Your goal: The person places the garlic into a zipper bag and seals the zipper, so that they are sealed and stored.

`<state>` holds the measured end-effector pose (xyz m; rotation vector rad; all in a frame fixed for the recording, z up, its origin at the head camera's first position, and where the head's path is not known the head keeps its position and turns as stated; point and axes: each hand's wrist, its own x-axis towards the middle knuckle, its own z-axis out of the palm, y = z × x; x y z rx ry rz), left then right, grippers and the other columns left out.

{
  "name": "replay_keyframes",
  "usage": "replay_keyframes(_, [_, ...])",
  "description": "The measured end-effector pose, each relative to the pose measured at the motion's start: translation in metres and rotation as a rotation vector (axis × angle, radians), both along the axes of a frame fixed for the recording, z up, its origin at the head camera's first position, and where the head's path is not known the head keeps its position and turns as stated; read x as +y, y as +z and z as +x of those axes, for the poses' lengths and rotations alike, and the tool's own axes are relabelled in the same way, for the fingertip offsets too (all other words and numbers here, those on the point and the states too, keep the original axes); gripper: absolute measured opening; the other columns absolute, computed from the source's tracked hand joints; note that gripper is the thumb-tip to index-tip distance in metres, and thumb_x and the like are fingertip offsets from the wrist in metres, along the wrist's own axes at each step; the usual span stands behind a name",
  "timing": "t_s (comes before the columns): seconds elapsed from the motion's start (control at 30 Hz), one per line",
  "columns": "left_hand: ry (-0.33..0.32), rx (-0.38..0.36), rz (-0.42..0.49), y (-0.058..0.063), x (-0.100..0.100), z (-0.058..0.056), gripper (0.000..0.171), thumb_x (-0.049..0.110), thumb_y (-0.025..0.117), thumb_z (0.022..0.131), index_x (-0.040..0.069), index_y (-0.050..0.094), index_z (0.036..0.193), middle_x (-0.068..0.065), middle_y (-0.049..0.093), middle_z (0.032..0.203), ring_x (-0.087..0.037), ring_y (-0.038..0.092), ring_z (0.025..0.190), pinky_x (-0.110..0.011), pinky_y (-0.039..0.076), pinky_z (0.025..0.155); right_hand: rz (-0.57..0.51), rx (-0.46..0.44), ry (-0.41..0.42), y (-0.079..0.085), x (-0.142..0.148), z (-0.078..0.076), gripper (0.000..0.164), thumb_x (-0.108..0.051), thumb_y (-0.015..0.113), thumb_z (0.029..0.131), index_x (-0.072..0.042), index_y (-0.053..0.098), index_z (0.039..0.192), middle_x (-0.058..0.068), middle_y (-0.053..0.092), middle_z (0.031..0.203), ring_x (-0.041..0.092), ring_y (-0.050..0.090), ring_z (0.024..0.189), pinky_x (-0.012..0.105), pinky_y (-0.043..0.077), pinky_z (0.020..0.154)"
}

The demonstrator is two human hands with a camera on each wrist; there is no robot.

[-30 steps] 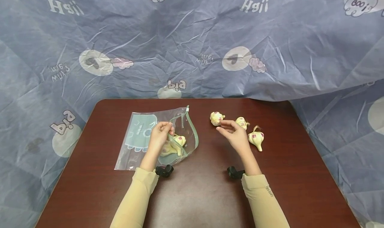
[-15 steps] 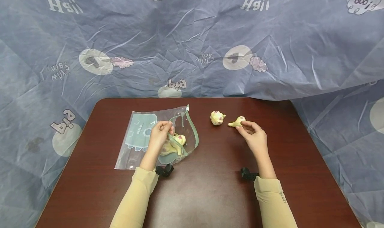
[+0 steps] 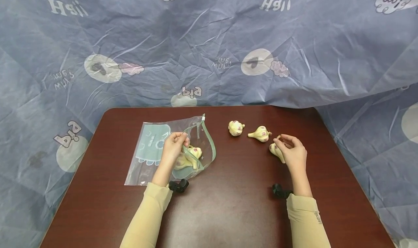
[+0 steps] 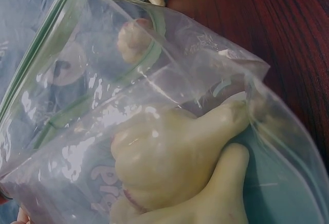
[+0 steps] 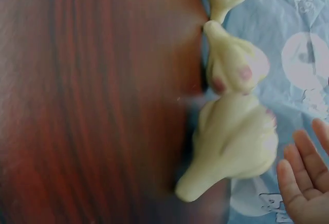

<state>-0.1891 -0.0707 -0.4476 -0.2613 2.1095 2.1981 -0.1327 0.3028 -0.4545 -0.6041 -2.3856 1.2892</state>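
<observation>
My left hand (image 3: 173, 146) pinches the green-edged mouth of a clear zip bag (image 3: 138, 168) with a teal printed figure. The bag lies on its side, its mouth gaping to the right. Inside are two garlic bulbs, an upper one (image 4: 159, 152) and a lower one (image 4: 211, 206), seen through the plastic. At the right, my right hand (image 3: 295, 153) is beside the nearest loose garlic bulb (image 3: 275, 151) and partly covers it. In the right wrist view the fingers (image 5: 303, 167) are spread slightly, with a gap between them and that bulb.
Two more garlic bulbs lie on the brown table (image 3: 222, 204): a middle one (image 3: 260, 133) with its stem to the left, and a left one (image 3: 236, 128) nearer the bag. A blue patterned cloth (image 3: 209, 41) hangs behind the table's far edge.
My right hand has moved right, past the middle garlic bulb, to the rightmost one. The left hand and the bag have stayed in place.
</observation>
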Motion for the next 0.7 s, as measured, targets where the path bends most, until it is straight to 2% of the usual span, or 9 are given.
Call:
replay_keyframes(0.07, [0.002, -0.001, 0.0, 0.0, 0.0, 0.001, 0.013, 0.015, 0.06, 0.098, 0.003, 0.057, 0.1, 0.002, 0.063, 0.073, -0.008, 0.058, 0.063, -0.016, 0.044, 0.055, 0.006, -0.02, -0.006, -0.003, 0.003, 0.001, 0.047, -0.033, 0.073, 0.089, -0.006, 0.064, 0.127, 0.012, 0.062, 0.127, 0.025, 0.062, 0.116, 0.029, 0.049, 0.1])
replay_keyframes(0.13, [0.001, 0.0, -0.001, -0.001, -0.001, 0.001, 0.013, 0.015, 0.06, 0.098, 0.002, 0.057, 0.1, 0.003, 0.062, 0.073, -0.009, 0.058, 0.064, -0.016, 0.044, 0.055, 0.002, -0.05, -0.004, -0.005, 0.007, 0.001, 0.053, -0.033, 0.073, 0.089, -0.005, 0.06, 0.131, 0.015, 0.058, 0.131, 0.029, 0.058, 0.121, 0.038, 0.046, 0.104])
replay_keyframes(0.27, [0.001, 0.001, 0.003, -0.001, -0.001, 0.001, 0.013, 0.016, 0.06, 0.098, 0.003, 0.057, 0.1, 0.004, 0.062, 0.073, -0.009, 0.058, 0.065, -0.016, 0.046, 0.057, 0.012, -0.185, 0.067, -0.011, 0.015, 0.0, 0.073, -0.043, 0.071, 0.089, -0.003, 0.044, 0.145, 0.022, 0.046, 0.143, 0.037, 0.047, 0.13, 0.048, 0.04, 0.107])
replay_keyframes(0.37, [-0.001, 0.003, 0.014, -0.001, -0.001, 0.0, 0.013, 0.015, 0.06, 0.098, 0.002, 0.057, 0.101, 0.004, 0.062, 0.073, -0.008, 0.058, 0.064, -0.015, 0.046, 0.058, 0.029, -0.29, 0.13, -0.018, 0.019, -0.003, 0.088, -0.05, 0.068, 0.088, -0.002, 0.032, 0.151, 0.026, 0.036, 0.15, 0.04, 0.04, 0.134, 0.053, 0.036, 0.108])
replay_keyframes(0.43, [-0.002, 0.005, 0.02, 0.0, -0.001, 0.0, 0.013, 0.014, 0.06, 0.098, 0.001, 0.057, 0.101, 0.004, 0.062, 0.072, -0.007, 0.057, 0.063, -0.015, 0.046, 0.058, 0.032, -0.327, 0.149, -0.023, 0.02, -0.005, 0.093, -0.051, 0.069, 0.087, -0.001, 0.027, 0.153, 0.028, 0.033, 0.152, 0.042, 0.038, 0.136, 0.055, 0.034, 0.109])
replay_keyframes(0.53, [-0.005, 0.006, 0.02, 0.0, -0.001, 0.0, 0.013, 0.014, 0.059, 0.098, 0.001, 0.057, 0.1, 0.005, 0.062, 0.071, -0.005, 0.057, 0.061, -0.015, 0.046, 0.058, 0.04, -0.351, 0.144, -0.029, 0.022, -0.008, 0.095, -0.051, 0.07, 0.086, -0.001, 0.025, 0.153, 0.029, 0.032, 0.153, 0.043, 0.034, 0.14, 0.056, 0.032, 0.112])
replay_keyframes(0.7, [-0.009, -0.008, 0.022, -0.001, -0.002, -0.001, 0.014, 0.015, 0.06, 0.098, 0.001, 0.057, 0.1, 0.004, 0.063, 0.072, -0.004, 0.056, 0.061, -0.014, 0.045, 0.057, 0.046, -0.355, 0.132, -0.032, 0.022, -0.011, 0.09, -0.046, 0.07, 0.087, -0.001, 0.027, 0.153, 0.029, 0.035, 0.152, 0.044, 0.036, 0.138, 0.055, 0.032, 0.111])
